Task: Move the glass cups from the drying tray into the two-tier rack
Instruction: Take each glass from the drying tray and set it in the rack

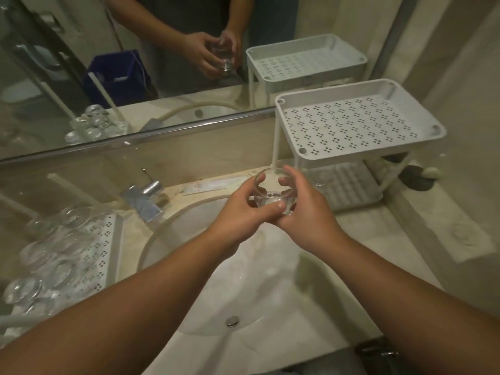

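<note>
**Glass cup held over the basin, between tray and rack**

Head view, hands first. One glass cup (273, 189) held mouth-up above the sink (189, 266), roughly midway between the drying tray (104, 239) on the left and the two-tier rack (359, 128) on the right. Left hand (243, 209) curled round the near side, thumb across the thick base; right hand (303, 209) cupping the far side, fingers wrapped on the wall. Probably a hand-over from left to right, since the rack stands on the right-hand side of the counter (405, 239).

Containers next. Drying tray: perforated white, crowded with more glass cups (54, 255), apparently upturned, touching one another; exact count hard to tell through the glare. Rack: upper tier bare of cups, showing only its perforated floor; lower tier ribbed, partly hidden behind the hands and the upper tier, with something faintly glassy at its left end, too unclear to call. Held cup looks empty.

Mirror (135, 63) above, repeating hands, cup and rack.
</note>
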Tool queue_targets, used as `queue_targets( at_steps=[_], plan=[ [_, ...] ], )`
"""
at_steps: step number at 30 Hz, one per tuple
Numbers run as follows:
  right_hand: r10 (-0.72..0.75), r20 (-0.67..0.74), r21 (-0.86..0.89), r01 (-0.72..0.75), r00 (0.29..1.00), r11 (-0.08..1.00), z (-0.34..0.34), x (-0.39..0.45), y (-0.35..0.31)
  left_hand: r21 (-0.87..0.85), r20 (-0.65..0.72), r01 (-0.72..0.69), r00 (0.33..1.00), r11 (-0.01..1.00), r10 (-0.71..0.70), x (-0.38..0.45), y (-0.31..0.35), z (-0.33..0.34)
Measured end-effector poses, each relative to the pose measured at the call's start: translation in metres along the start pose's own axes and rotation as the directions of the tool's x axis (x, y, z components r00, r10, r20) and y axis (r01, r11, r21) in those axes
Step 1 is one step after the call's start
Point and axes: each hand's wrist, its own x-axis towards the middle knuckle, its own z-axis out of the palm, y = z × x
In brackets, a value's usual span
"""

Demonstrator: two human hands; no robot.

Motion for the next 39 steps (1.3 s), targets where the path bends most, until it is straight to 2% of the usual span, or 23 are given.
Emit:
queue_targets(
  at_steps=[4,8,13,20,27,31,34,39],
  plan=[
    [0.042,-0.046,0.005,-0.041,0.998,0.999,-0.022,0.001,0.03,0.057,0.037,0.039,0.998,0.998,-0.041,0.018,-0.008,0.032],
    [0.11,-0.079,0.024,-0.108,0.991,0.994,-0.04,0.004,0.066,-0.003,0.073,0.12,0.99,0.993,-0.119,0.032,-0.021,0.064],
    [0.156,-0.081,0.016,-0.155,0.985,0.988,-0.057,0.009,0.108,0.014,0.098,0.177,0.979,0.984,-0.178,0.053,-0.035,0.103],
    [0.213,-0.15,-0.064,-0.224,0.965,0.972,-0.078,0.031,0.16,0.167,0.119,0.216,0.964,0.962,-0.238,0.083,-0.04,0.142],
    [0.297,-0.203,-0.052,-0.313,0.933,0.948,-0.09,0.063,0.191,0.208,0.11,0.255,0.953,0.944,-0.281,0.119,-0.048,0.166],
    [0.339,-0.189,0.036,-0.339,0.921,0.94,-0.096,0.084,0.206,0.177,0.126,0.275,0.946,0.945,-0.299,0.136,-0.049,0.172],
    [0.297,-0.162,-0.003,-0.301,0.941,0.954,-0.1,0.093,0.217,0.15,0.128,0.297,0.94,0.943,-0.316,0.147,-0.048,0.177],
    [0.369,-0.181,-0.054,-0.384,0.912,0.922,-0.092,0.12,0.229,0.157,0.127,0.321,0.931,0.934,-0.341,0.165,-0.055,0.184]
  ],
)
